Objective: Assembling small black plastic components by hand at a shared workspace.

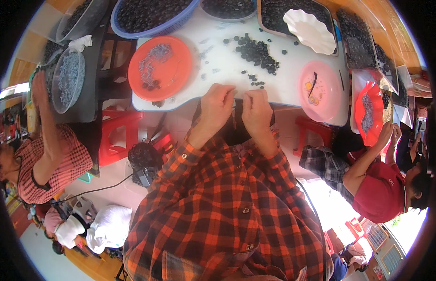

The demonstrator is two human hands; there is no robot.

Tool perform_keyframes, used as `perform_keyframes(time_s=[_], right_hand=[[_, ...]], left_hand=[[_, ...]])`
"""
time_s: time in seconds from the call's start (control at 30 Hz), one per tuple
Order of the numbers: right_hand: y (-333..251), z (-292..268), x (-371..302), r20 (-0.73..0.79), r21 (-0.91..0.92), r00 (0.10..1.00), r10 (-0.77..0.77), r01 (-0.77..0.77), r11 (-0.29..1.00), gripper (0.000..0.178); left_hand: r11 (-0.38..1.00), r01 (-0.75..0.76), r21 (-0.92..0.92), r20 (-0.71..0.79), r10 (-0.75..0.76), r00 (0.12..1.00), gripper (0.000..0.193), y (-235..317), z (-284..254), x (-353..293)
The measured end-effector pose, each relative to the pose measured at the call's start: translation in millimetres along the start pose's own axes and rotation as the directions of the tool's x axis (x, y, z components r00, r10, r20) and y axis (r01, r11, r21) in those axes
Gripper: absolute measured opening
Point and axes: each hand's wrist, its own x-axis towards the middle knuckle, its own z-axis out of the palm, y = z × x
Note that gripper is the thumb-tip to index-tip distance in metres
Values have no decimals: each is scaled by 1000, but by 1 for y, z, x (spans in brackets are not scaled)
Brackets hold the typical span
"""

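Observation:
At the near edge of the white table (213,75), my left hand (215,108) and my right hand (257,112) sit close together. The fingers of each are closed in a pinch; whatever they hold is too small to make out. Just beyond my right hand lies a loose pile of small black round pieces (258,54), with a few strays nearer my fingertips. To the left of my hands is an orange-red plate (180,77) with small greyish pieces (150,63) and a few dark round ones on it.
A pink plate (306,100) with yellow bits stands right. Behind are a blue basket (173,28) of black pieces, a dark-filled tray (274,30) and a white scalloped dish (311,30). Co-workers sit on both sides, by a clear bowl (58,100) and a red scalloped dish (375,110).

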Motion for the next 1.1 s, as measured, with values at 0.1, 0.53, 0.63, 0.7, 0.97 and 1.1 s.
perform_keyframes(time_s=[0.1,0.53,0.63,0.7,0.97,1.1], right_hand=[[12,-14,4,-84,38,995,55,-52,998,10],[49,-41,3,-141,159,938,315,-293,943,13],[53,-38,3,-151,167,939,309,-284,944,15],[51,-38,4,-163,161,940,301,-276,948,18],[49,-42,6,-161,99,960,230,-216,971,11],[41,-44,5,-88,305,922,377,-335,892,12]], left_hand=[[998,-60,-21,8,60,998,10,11,12,16],[935,-306,181,210,267,940,19,23,84,68],[922,-310,232,258,249,934,20,23,84,70],[918,-310,246,277,240,931,20,22,82,68],[950,-272,150,255,228,940,18,21,71,61],[966,94,-239,339,-8,941,17,25,51,54]])
